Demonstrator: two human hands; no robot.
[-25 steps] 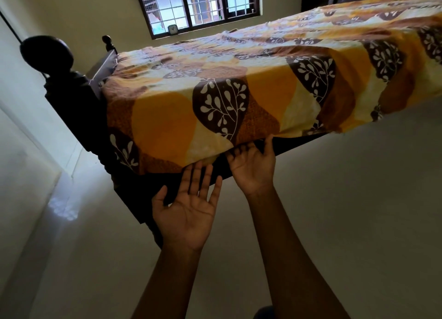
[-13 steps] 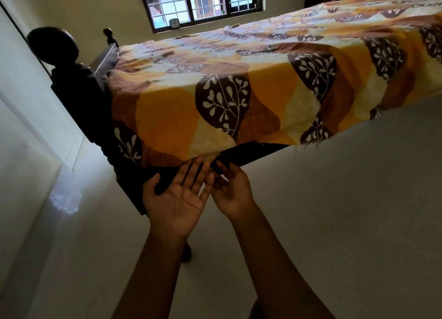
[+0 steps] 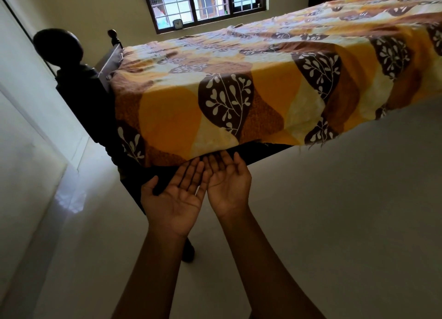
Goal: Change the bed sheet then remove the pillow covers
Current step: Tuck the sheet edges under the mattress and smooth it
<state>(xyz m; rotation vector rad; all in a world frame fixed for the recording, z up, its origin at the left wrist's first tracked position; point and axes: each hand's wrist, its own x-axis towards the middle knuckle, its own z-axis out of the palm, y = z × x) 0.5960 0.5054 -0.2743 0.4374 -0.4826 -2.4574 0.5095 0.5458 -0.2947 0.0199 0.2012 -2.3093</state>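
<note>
View: head
Bed sheet (image 3: 239, 91): soft cloth, orange, cream and brown leaf shapes with white sprigs; spread flat on top, draped down the near side, hem frayed toward 4 o'clock.
Left hand (image 3: 175, 199): palm up, fingers straight, gripping nothing, tips at the hem, 6 o'clock of the sheet.
Right hand (image 3: 227, 187): palm up, 3 o'clock of the left, fingers straight, empty.
Bedpost (image 3: 57, 43): dark turned wood, round knob, 9 o'clock of the sheet.

Dim room; daylight from the window (image 3: 203, 4) glares on floor (image 3: 69, 199); wide-angle edges bend.
</note>
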